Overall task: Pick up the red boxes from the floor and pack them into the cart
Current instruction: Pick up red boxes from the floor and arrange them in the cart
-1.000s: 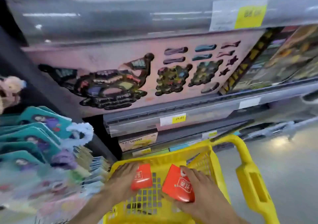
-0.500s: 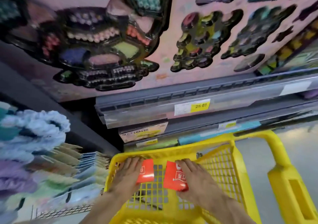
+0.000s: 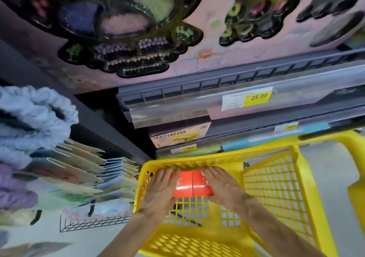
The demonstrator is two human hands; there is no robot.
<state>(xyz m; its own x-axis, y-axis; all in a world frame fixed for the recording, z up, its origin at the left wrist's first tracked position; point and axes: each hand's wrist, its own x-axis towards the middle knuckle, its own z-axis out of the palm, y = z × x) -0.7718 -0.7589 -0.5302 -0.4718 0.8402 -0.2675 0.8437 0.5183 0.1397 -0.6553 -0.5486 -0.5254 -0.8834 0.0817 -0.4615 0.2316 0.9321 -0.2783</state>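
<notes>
Two red boxes lie side by side inside the yellow cart [image 3: 276,187], against its far wall. The left red box [image 3: 183,186] is under my left hand [image 3: 161,190], whose fingers wrap its left side. The right red box [image 3: 201,185] is held by my right hand [image 3: 222,187], fingers over its top right edge. The boxes touch along their inner edges and rest low on the cart's mesh floor. Both forearms reach in from the bottom of the view.
Grey store shelves [image 3: 217,102] with price tags stand right behind the cart. A pink toy board [image 3: 138,29] hangs above. Fluffy blue items [image 3: 35,118] and stacked card packs [image 3: 83,169] fill the rack at left. Grey floor shows at right.
Both hands have lowered the two red boxes deeper into the cart and pushed them together until they touch. The view has tilted down and moved closer.
</notes>
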